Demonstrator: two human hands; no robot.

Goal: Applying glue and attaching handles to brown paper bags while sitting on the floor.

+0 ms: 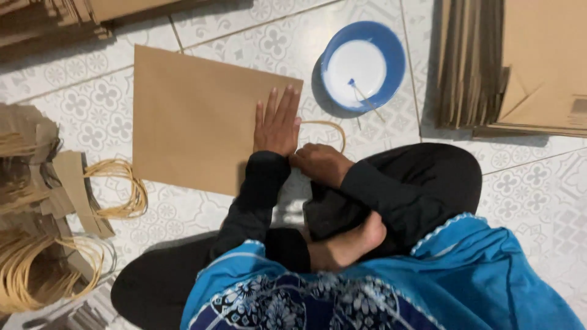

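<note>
Blue patterned cloth [342, 293] fills the near edge, with black-clad crossed legs and a bare foot [345, 244] just beyond it. Past the foot, the right hand [321, 164] is seen closed on the near end of a thin tan handle loop [330, 129] at the near right edge of the flat brown paper bag [195, 119]; what the fingertips pinch cannot be made out. The left hand [278, 122] lies flat, fingers spread, pressed on the bag's right edge. Judged from this, a handle is being fixed to the bag, and the next move would call for firm pressure along the glued strip while the bag is kept from sliding.

Left of the bag, loose handle loops on brown strips [92, 195] are piled, partly cut off. Beyond the bag's right corner a blue-rimmed white dish [391, 46] holds a small stick; its contents are unclear. Right of the dish, stacked folded bags [471, 61] run out of frame.
</note>
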